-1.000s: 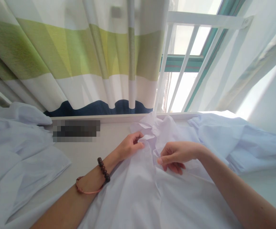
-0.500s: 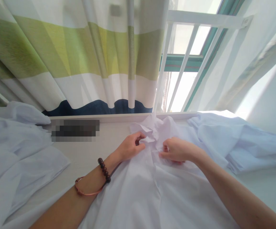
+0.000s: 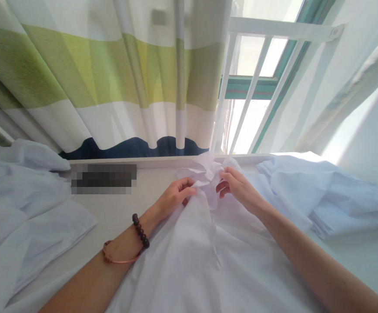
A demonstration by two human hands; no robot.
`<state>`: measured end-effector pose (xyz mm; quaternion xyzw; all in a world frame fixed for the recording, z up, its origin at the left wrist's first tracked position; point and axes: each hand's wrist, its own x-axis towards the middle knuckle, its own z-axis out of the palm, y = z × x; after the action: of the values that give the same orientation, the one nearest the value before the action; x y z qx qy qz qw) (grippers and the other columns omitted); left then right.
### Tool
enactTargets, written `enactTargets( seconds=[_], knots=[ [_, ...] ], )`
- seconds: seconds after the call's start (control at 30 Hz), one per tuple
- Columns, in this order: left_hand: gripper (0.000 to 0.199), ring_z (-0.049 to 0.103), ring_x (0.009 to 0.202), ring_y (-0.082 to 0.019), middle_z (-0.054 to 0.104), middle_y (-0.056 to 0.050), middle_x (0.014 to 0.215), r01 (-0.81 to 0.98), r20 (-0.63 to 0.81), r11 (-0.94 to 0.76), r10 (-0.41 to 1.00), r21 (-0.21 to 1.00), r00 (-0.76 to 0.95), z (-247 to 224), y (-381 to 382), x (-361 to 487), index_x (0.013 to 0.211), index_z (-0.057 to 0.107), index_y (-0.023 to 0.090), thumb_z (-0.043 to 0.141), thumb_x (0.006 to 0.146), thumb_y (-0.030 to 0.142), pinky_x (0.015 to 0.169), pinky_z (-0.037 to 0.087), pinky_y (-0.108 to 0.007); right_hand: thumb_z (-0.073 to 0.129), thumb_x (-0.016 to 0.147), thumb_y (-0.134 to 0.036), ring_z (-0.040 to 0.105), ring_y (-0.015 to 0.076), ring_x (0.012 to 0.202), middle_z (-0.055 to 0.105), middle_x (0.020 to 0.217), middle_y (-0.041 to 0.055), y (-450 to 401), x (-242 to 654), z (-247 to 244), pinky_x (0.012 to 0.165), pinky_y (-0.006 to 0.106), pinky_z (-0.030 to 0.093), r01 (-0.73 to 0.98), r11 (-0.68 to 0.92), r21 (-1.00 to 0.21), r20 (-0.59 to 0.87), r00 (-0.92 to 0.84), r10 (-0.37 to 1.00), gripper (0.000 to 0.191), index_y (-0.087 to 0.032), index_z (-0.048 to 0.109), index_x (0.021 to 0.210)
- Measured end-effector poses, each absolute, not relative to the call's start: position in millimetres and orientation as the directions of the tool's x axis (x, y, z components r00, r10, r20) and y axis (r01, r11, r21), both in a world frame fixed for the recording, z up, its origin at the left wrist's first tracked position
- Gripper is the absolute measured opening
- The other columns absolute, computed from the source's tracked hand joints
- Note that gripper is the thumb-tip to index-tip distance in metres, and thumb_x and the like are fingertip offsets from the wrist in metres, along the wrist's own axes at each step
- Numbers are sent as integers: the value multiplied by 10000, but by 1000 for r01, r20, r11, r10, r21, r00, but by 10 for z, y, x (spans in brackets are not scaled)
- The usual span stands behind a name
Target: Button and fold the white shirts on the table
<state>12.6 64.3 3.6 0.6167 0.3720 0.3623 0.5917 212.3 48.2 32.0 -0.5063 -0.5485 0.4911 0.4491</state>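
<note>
Mostly, I see the curtain (image 3: 110, 78) hanging beyond the table's far edge. The white table (image 3: 149, 181) carries the cloth (image 3: 182, 256), which spreads from the bottom of my view up its middle and bunches near that far edge. A loose heap (image 3: 28, 195) lies to the left; a flatter pile (image 3: 332, 191) lies to the right, close to the far edge, with the white rail (image 3: 283, 29) behind.

The left hand (image 3: 172, 196) pinches a fold of the cloth between thumb and fingers. The right hand (image 3: 239, 187) pinches the crumpled part slightly farther out with thumb and forefinger, its other fingers curled.

To work these folds well, I'd keep the left pinch light but firm as an anchor and ease the crumples out with the right, a little at a time; thin fabric like this probably creases if tugged. The beads (image 3: 141, 230) should be kept off it.
</note>
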Motion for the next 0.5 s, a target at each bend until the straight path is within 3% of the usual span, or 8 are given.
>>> enactTargets(
  seconds=[0.27,0.4,0.5],
  knots=[
    [251,483,478,-100,539,32,586,118,-14,-30,934,993,357,-47,679,175,780,538,169,613,800,408,437,378,-200,580,737,-279,604,138,590,674,703,57,515,2117,89,496,225,454,-130,-218,-967,-183,-239,954,127,-152,591,728],
    [286,469,445,-103,544,38,552,126,-22,-20,946,992,325,-83,690,189,859,512,181,584,831,456,418,337,-198,581,697,-299,525,118,443,599,522,7,550,2099,-45,389,208,379,-228,-216,-949,-150,-274,950,131,-179,535,667],
    [300,478,452,-105,556,34,550,137,-27,-20,945,990,326,-74,674,189,865,503,179,597,829,461,425,345,-199,588,705,-327,479,104,397,563,493,-20,537,2083,-128,355,201,332,-264,-179,-948,-105,-273,956,158,-188,516,683]
  ],
)
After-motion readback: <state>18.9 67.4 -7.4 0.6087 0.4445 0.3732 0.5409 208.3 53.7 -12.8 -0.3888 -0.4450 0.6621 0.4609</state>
